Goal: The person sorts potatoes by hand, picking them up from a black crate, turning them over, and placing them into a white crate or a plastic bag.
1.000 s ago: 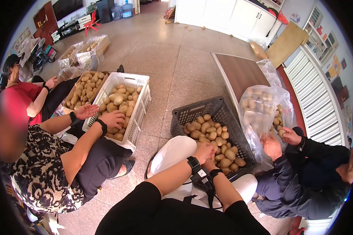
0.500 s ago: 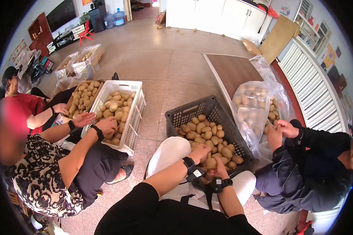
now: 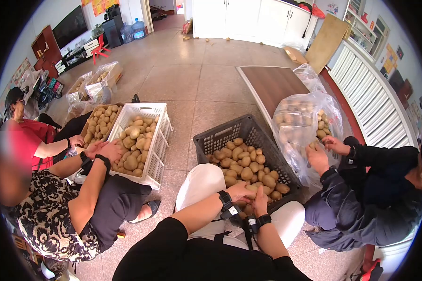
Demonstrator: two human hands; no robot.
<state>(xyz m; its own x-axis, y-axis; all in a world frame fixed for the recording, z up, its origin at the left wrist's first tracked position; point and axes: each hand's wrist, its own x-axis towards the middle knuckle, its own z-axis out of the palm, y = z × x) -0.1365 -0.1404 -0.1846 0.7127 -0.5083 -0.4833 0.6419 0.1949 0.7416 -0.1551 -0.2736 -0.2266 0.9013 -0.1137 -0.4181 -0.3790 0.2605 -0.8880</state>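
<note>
Lower centre of the frame, and here are both hands working at the near end of a black plastic crate (image 3: 241,125). The right hand (image 3: 259,200) is curled with its fingers closed on a potato (image 3: 252,188); the left hand (image 3: 240,191) bends in from the other side, fingers rounded, though whether it truly grips or only touches, I cannot tell. So the potato sits right between the two, at the fingertips, just above the loose potatoes (image 3: 237,157) heaped toward the upper part of the crate.

How should it handle? Firm and stiff, I'd judge, light enough for one hand, with a dry-looking skin that ought to give decent grip. Not fragile as such, but a hard knock or a digging nail could bruise or scuff it. Best hold: fingers and thumb wrapped round the broad middle, not the rounded ends, where it might roll away. Plenty of neighbours lie just beyond the left fingertips, packed against one another, so fingers would need to slip between them.
</note>
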